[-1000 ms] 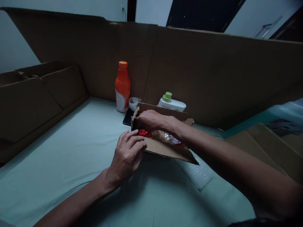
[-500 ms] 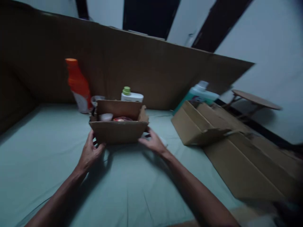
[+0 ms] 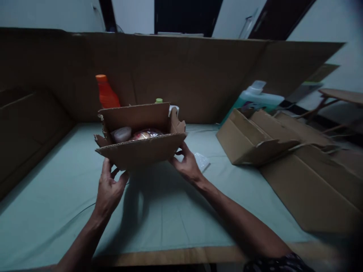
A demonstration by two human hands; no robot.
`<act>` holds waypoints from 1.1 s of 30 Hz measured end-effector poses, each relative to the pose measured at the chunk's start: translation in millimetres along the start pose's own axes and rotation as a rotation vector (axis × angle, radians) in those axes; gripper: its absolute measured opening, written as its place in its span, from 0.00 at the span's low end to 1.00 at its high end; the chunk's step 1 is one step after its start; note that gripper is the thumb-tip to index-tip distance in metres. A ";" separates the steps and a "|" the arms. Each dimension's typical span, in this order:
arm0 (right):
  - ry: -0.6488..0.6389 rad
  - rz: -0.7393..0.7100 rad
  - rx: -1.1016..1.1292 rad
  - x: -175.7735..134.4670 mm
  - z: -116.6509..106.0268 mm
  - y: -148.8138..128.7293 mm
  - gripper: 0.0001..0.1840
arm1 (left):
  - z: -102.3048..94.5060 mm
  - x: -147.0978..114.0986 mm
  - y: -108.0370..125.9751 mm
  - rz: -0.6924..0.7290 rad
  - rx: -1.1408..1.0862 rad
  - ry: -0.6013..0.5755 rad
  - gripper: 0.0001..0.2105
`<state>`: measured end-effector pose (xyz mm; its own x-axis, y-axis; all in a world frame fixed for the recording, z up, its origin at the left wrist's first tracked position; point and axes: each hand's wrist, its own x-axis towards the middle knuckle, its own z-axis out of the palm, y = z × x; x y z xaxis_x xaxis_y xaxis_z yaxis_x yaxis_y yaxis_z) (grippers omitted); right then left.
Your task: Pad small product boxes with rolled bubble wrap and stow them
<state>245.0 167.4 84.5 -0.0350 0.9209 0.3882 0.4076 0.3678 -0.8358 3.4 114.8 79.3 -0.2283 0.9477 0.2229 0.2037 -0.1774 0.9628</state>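
Between my two hands an open cardboard box (image 3: pixel 147 153) is held up off the cloth, its left side a little lower. My left hand (image 3: pixel 110 185) grips the lower left corner, thumb in front and fingers partly hidden beneath. At the lower right corner, my right hand (image 3: pixel 185 162) has its fingers under and behind the cardboard. Inside the box lie a pale translucent container (image 3: pixel 121 134) and a clear-wrapped item with red and yellowish parts (image 3: pixel 147 133), whose kind I cannot make out.
Behind the box stand an orange bottle (image 3: pixel 108 95) and a green-capped bottle (image 3: pixel 159 101), mostly hidden. At right are a teal liquid bottle (image 3: pixel 255 99) and cardboard boxes (image 3: pixel 309 185). A small clear packet (image 3: pixel 202 161) lies on the green cloth (image 3: pixel 159 226). Cardboard panels (image 3: pixel 198 75) wall the back.
The box has come up off the cloth and nearer to me, tilting, with both hands still on it. It now covers more of the bottles behind. The camera view has shifted and levelled.
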 end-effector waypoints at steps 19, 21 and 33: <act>0.733 0.508 -0.296 -342.5 -164.4 40.9 0.37 | 285.7 -96.2 23.8 0.219 -0.173 -0.992 0.44; 0.713 0.494 -0.242 -346.5 -156.9 49.3 0.39 | 304.9 -105.2 24.1 0.180 -0.242 -1.036 0.48; 0.681 0.472 -0.334 -325.5 -184.4 85.5 0.35 | 320.2 -125.4 -8.1 0.365 0.057 -1.318 0.43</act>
<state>459.6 -124.7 -41.8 0.7098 0.6516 0.2674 0.4908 -0.1853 -0.8514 335.3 82.3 -5.3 0.9073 0.4028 0.1208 0.1016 -0.4888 0.8665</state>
